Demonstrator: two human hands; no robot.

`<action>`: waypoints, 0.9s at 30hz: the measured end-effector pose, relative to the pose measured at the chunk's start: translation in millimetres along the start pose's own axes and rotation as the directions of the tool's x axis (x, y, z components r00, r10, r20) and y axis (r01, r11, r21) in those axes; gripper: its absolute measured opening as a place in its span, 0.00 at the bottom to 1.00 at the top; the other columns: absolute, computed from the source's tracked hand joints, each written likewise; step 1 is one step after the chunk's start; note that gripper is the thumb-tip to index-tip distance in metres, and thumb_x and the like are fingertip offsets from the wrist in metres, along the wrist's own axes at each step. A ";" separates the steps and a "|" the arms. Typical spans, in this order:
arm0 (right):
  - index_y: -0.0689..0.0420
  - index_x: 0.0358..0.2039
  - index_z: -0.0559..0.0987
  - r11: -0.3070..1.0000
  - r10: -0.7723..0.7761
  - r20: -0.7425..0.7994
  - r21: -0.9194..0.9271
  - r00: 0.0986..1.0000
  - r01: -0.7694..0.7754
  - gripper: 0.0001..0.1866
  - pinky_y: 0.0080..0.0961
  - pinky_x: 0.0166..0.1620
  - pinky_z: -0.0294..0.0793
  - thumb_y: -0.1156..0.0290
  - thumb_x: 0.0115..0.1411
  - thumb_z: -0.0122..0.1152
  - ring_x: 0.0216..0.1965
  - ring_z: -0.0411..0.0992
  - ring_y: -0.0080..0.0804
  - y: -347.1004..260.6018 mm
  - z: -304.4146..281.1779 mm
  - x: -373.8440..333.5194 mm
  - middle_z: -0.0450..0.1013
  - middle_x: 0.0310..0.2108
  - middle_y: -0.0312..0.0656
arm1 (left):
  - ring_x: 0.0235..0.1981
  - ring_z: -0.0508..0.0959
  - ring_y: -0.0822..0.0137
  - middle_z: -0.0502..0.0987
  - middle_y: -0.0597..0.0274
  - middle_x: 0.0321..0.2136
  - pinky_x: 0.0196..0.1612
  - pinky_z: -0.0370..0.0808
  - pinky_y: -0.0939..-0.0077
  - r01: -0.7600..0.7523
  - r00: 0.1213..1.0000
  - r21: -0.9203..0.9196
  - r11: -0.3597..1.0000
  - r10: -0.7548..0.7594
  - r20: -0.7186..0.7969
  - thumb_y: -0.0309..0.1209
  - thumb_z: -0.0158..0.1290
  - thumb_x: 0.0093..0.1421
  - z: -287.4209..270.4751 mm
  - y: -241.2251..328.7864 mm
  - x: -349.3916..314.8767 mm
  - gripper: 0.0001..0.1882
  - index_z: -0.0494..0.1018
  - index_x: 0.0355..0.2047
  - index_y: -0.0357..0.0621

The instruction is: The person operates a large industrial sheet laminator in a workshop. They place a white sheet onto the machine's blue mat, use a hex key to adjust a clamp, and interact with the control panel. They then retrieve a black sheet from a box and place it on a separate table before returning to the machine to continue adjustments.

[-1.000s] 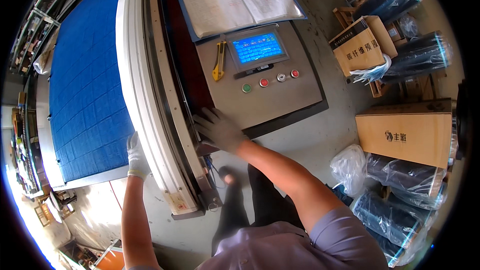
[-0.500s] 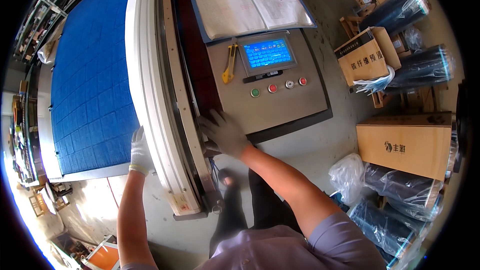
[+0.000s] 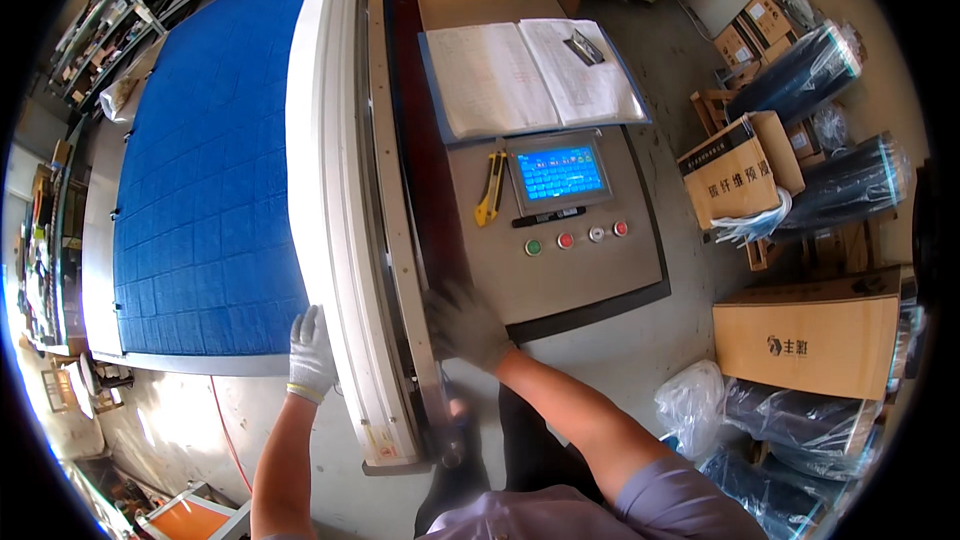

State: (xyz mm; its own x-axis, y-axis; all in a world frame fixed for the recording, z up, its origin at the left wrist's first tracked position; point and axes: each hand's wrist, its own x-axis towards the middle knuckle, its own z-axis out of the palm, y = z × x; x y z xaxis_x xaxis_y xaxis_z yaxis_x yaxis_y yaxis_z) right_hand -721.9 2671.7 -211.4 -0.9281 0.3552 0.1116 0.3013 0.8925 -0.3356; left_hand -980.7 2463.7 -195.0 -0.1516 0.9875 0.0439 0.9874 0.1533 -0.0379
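Observation:
My left hand point(image 3: 312, 352), in a pale knit glove, lies at the left side of a long white machine beam point(image 3: 350, 190), by the front corner of a blue gridded bed point(image 3: 215, 210). Its fingers are stretched forward with nothing visible in them. On the beam's other side my right hand point(image 3: 468, 328), in a grey glove, reaches over a dark red strip point(image 3: 437, 190) beside a narrow metal rail point(image 3: 388, 170). Its fingers look spread, though blurred, and their tips merge into the dark strip. Whether they touch the rail I cannot tell.
Right of the strip stands a grey control panel point(image 3: 600, 275) with a lit screen point(image 3: 560, 173), buttons, a yellow cutter point(image 3: 490, 190) and a black marker point(image 3: 548, 218). An open binder point(image 3: 540, 80) lies behind. Cardboard boxes point(image 3: 805, 345) and plastic-wrapped dark rolls point(image 3: 800, 70) line the right side.
The whole scene sits lower and slightly farther right in the picture. Both hands keep to their sides of the beam, and the right one looks more blurred.

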 end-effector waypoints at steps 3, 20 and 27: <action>0.49 0.52 0.76 0.999 -0.033 0.018 -0.023 0.999 0.034 0.24 0.49 0.62 0.61 0.56 0.56 0.61 0.62 0.60 0.50 0.1 1.3 2.8 0.64 0.62 0.38 | 0.61 0.64 0.46 0.67 0.46 0.56 0.63 0.61 0.48 -0.052 0.998 -0.121 0.991 0.055 0.028 0.36 0.51 0.56 9.9 -5.4 -4.0 0.26 0.69 0.54 0.36; 0.51 0.41 0.80 0.994 -0.076 -0.072 -0.081 0.995 0.070 0.20 0.44 0.59 0.63 0.58 0.48 0.62 0.61 0.60 0.46 -4.4 -5.7 5.2 0.68 0.53 0.40 | 0.37 0.77 0.63 0.76 0.56 0.42 0.42 0.76 0.68 0.539 0.771 -0.549 0.639 -0.637 0.015 0.22 0.52 0.57 -32.9 5.8 7.4 0.29 0.68 0.61 0.49; 0.51 0.42 0.80 0.991 -0.092 -0.059 -0.100 0.994 0.086 0.18 0.45 0.60 0.62 0.60 0.50 0.61 0.61 0.60 0.48 -7.5 -11.6 7.2 0.69 0.53 0.41 | 0.38 0.79 0.71 0.78 0.59 0.44 0.41 0.77 0.76 0.297 0.555 -0.785 -0.543 -0.571 0.605 0.30 0.51 0.65 -18.0 -34.0 39.4 0.27 0.63 0.63 0.35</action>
State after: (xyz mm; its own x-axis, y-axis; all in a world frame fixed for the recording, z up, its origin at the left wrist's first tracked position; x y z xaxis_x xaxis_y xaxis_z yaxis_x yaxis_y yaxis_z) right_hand -728.3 2670.8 -197.3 -0.9374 0.2871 0.1971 0.2405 0.9431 -0.2298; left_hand -1019.5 2496.7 -174.0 -0.6746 0.4834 -0.5579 -0.5465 0.1809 0.8177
